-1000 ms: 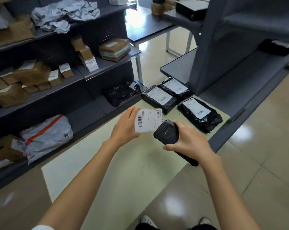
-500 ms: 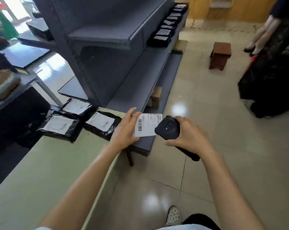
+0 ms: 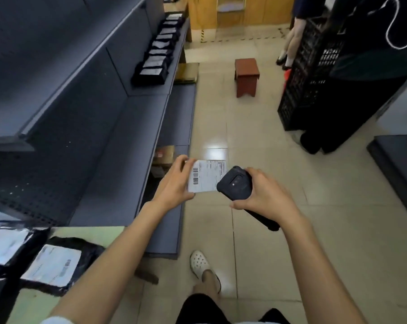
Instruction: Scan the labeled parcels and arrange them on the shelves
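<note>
Since a second ago both hands have swung from the desk toward the shelf (image 3: 137, 127), left hand (image 3: 174, 183) pinching the labeled parcel (image 3: 207, 175), right hand (image 3: 265, 195) gripping the scanner (image 3: 235, 183) beside it.

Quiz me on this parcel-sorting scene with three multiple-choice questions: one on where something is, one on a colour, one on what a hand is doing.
1. Where is the row of black parcels?
A. on the grey shelf at left
B. on the stool
C. in the crate

2. What colour is the stool?
A. white
B. reddish-brown
C. green

3. What is the right hand doing?
A. hanging idle
B. pressing flat on the floor
C. gripping the black scanner

Answers:
1 A, the parcels lie in a line along the shelf board.
2 B, the stool on the tiled floor is reddish-brown.
3 C, the fingers curl round the scanner, beside the white label pinched by the left hand.
</note>
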A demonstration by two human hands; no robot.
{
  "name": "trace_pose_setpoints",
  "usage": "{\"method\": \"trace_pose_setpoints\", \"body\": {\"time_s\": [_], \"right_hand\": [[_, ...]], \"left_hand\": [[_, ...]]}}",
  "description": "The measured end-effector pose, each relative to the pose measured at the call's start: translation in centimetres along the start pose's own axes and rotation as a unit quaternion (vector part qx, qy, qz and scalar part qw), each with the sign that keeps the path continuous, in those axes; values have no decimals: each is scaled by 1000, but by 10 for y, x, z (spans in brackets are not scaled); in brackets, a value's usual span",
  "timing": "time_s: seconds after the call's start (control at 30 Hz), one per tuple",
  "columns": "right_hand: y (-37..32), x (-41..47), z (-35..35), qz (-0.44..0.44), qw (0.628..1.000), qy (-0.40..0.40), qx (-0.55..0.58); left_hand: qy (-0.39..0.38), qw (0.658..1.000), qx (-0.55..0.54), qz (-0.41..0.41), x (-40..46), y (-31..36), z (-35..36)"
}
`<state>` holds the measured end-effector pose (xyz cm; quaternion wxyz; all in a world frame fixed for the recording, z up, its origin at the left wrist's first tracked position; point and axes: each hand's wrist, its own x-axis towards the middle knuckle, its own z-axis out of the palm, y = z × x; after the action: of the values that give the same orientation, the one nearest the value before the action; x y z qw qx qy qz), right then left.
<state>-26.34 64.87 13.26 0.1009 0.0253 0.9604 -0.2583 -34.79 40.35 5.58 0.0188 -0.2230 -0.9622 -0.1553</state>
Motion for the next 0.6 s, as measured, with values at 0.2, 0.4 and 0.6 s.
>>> {"method": "trace_pose_setpoints", "body": {"time_s": [0.2, 0.4, 0.6], "right_hand": [[-13, 129, -40, 14, 999, 28, 10], [-45, 278, -100, 9, 996, 84, 27], [-59, 410, -147, -21, 991, 118, 58]], "left_hand": [[13, 999, -8, 29, 158, -41, -22], [64, 997, -24, 24, 315, -91, -65], [152, 988, -35, -5, 451, -124, -106]]}}
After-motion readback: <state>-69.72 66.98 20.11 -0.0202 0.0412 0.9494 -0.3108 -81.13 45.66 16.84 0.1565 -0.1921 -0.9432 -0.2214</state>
